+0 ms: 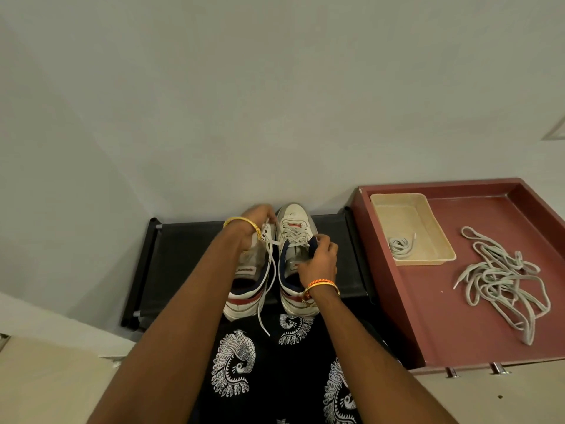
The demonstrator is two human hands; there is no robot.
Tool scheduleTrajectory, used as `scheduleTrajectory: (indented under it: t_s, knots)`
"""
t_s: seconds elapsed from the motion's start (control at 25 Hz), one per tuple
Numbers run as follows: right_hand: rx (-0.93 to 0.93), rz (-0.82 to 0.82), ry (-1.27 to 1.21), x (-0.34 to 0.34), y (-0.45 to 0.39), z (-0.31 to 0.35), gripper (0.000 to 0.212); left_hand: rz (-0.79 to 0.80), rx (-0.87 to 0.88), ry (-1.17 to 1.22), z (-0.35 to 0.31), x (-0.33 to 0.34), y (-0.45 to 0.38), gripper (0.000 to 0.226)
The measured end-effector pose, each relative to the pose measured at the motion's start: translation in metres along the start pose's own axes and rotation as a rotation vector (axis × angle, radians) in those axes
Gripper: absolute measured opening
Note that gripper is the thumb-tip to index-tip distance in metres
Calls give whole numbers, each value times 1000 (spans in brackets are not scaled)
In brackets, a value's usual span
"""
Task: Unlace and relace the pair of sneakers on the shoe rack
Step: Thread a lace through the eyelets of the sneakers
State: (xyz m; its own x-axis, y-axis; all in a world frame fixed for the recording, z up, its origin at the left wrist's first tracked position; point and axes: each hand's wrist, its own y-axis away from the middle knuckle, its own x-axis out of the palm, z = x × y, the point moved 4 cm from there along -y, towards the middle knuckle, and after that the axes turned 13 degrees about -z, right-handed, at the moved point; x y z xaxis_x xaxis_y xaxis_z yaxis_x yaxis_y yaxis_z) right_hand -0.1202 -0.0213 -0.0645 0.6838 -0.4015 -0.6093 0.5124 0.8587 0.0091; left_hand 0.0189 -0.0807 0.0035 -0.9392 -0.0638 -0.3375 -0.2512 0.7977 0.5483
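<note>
- Dark patterned garment (275, 377) fills the bottom edge, below both forearms.
- Two white sneakers (293, 240) stand side by side on the black shoe rack (183, 255).
- Left hand (256, 228) grip pinches a lace (269, 270) of the left sneaker.
- Right hand (318, 258) grip is pressed onto the right sneaker's tongue.
- Loose laces (501, 280) lie in the red tray (428, 301).

Two white sneakers (275, 264) stand side by side on the black shoe rack (189, 240).
</note>
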Motion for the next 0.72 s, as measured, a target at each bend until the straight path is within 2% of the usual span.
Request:
scheduleTrajectory:
  t_s: [0.12, 0.2, 0.28, 0.36, 0.48, 0.64, 0.72]
  knots:
    - [36, -43, -142, -17, -2, 11, 41, 46, 80, 42, -39, -18, 37, 24]
    - [37, -37, -377, -35, 1, 36, 22, 60, 171, -3, -62, -27, 66, 26]
    - [11, 67, -643, -53, 4, 74, 18, 87, 240, 3, -75, -25, 85, 28]
    - [-33, 207, -771, -68, 8, 110, 16, 102, 296, 26, -77, -21, 100, 28]
    - [-68, 271, -780, -83, 11, 131, 15, 79, 266, 160, -66, -24, 105, 27]
    - [-22, 292, -741, -99, 9, 116, 10, -35, 133, 364, -47, -36, 97, 20]
    - [-15, 283, -698, -105, 5, 105, 14, -51, 88, 408, -37, -38, 97, 18]
